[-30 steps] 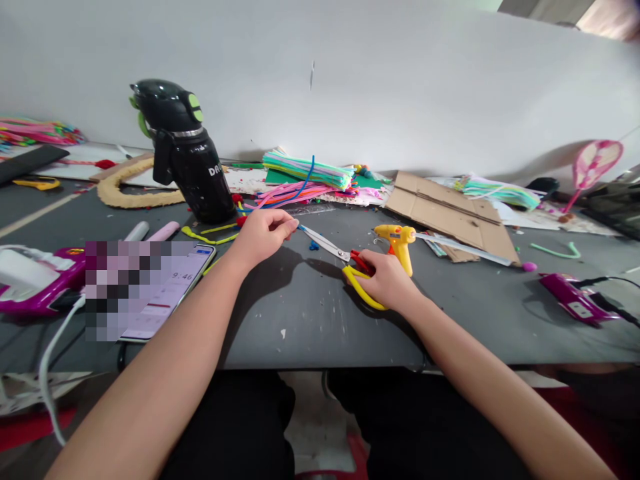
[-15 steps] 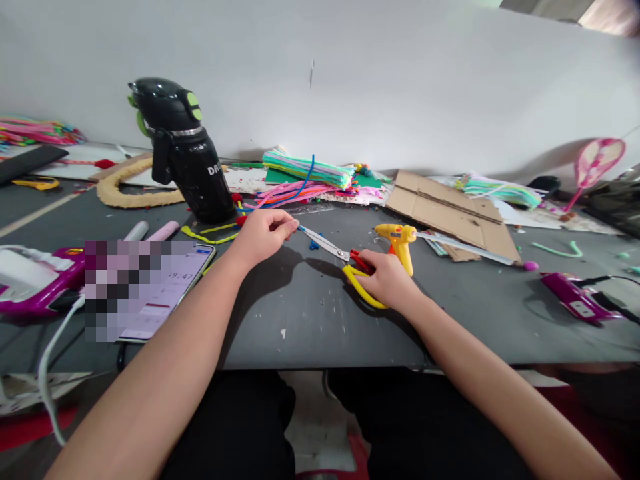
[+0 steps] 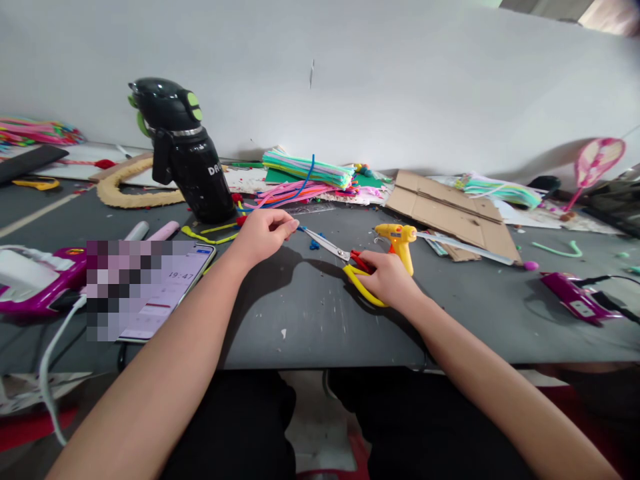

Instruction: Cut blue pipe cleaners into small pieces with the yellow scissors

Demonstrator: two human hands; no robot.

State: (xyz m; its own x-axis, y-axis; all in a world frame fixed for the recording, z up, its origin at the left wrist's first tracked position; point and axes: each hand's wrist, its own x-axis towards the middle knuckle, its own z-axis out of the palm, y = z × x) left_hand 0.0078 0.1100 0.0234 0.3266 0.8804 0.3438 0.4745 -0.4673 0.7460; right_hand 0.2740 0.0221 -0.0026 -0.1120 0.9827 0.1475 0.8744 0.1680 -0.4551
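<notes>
While the left hand (image 3: 265, 233) is pinching a small blue piece (image 3: 301, 229) between thumb and fingertips, above the middle of the grey tabletop (image 3: 310, 327), the right hand (image 3: 387, 277) is gripping the scissors (image 3: 327, 247) by their red and yellow handles. The blades are pointing toward the left fingertips, their tips lying close to the blue piece; whether they are touching it cannot be told. Blue scraps (image 3: 314, 245) are lying just behind the blades, and pale marks and flecks are dotting the surface in front. Beyond the right hand, a yellow glue gun (image 3: 397, 240) is resting with a translucent stick extending from it, near a folded sheet of cardboard (image 3: 445, 210). Along the rear edge, bundled pastel stems (image 3: 307, 168) are lying over loose pink and orange ones, and a plain pale wall (image 3: 360, 87) is rising behind. To the left, a black bottle (image 3: 197, 170) is standing beside a curved tan form (image 3: 130, 193); nearer, a phone (image 3: 175, 287), partly masked by pixelation, is lying close to a purple power strip (image 3: 55, 287). A second purple strip (image 3: 577, 297) is occupying the right side, and a pink paddle-shaped object (image 3: 597, 165) is standing near the wall.
</notes>
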